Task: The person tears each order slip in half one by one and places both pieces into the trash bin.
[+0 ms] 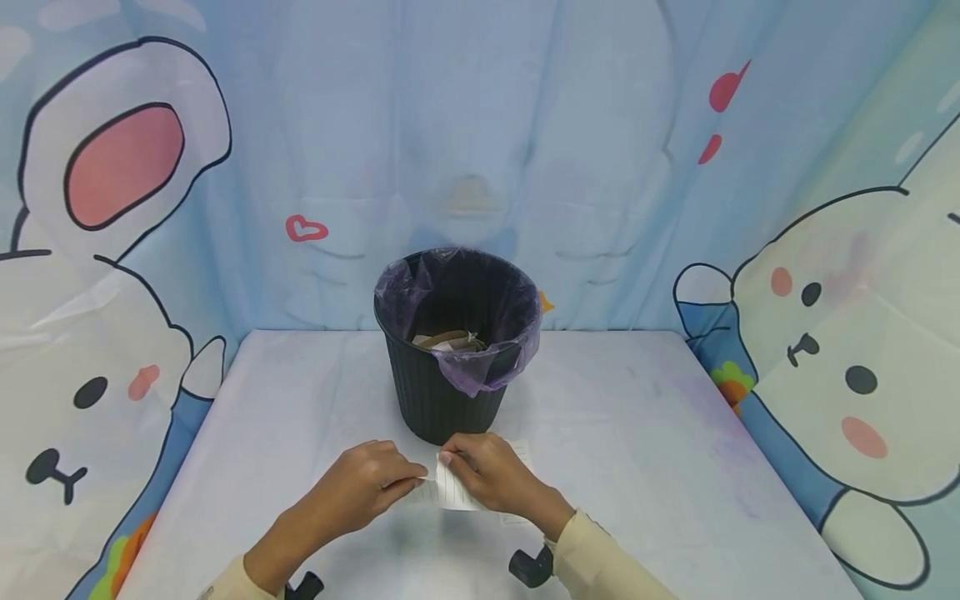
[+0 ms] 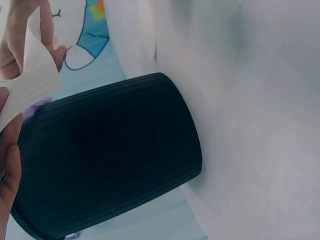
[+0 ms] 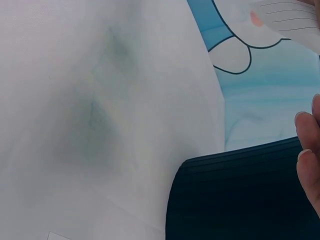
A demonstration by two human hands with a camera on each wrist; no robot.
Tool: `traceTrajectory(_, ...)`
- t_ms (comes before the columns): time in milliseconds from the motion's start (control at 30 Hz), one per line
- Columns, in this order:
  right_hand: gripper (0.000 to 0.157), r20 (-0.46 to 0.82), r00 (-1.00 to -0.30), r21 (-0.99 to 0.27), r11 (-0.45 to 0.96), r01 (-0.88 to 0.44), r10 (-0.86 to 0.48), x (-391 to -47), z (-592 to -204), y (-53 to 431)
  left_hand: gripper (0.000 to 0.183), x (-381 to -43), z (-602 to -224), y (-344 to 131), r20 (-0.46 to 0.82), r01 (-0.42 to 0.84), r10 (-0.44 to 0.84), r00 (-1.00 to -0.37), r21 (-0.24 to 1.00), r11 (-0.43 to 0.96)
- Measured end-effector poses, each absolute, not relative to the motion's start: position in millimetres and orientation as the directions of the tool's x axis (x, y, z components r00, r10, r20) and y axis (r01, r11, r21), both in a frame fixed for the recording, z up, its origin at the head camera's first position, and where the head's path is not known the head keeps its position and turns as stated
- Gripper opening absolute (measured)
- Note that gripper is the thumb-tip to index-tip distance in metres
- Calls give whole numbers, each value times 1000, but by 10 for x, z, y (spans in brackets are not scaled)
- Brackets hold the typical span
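A small sheet of lined white paper [image 1: 453, 492] is held up over the table in front of the bin. My left hand [image 1: 375, 479] pinches its left edge between thumb and fingertips. From the other side my right hand [image 1: 491, 471] grips the sheet, thumb toward me. In the left wrist view the lined paper [image 2: 37, 82] bends between both hands. The right wrist view catches only a corner of the paper [image 3: 290, 20] at the top right. Just beyond the hands stands a black ribbed bin [image 1: 450, 400].
A purple plastic liner [image 1: 480, 375] folds over the bin's rim, with brown and white scraps [image 1: 453, 340] inside. Another pale sheet [image 1: 522, 450] lies flat on the white table [image 1: 637, 475], partly behind my right hand. A printed blue curtain [image 1: 600, 167] hangs around the table.
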State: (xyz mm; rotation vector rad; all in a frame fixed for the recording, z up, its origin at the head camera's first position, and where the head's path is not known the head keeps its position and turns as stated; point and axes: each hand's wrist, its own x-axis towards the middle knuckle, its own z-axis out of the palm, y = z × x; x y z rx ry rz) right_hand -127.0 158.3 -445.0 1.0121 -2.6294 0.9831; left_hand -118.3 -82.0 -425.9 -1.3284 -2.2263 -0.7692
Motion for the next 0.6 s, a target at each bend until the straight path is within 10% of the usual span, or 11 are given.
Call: traceTrajectory(600,9,361,-762,-533,552,-642,-538,-1279,-4462,1593,16,-1160,-4226,-815,592,881,655,-469,260,396)
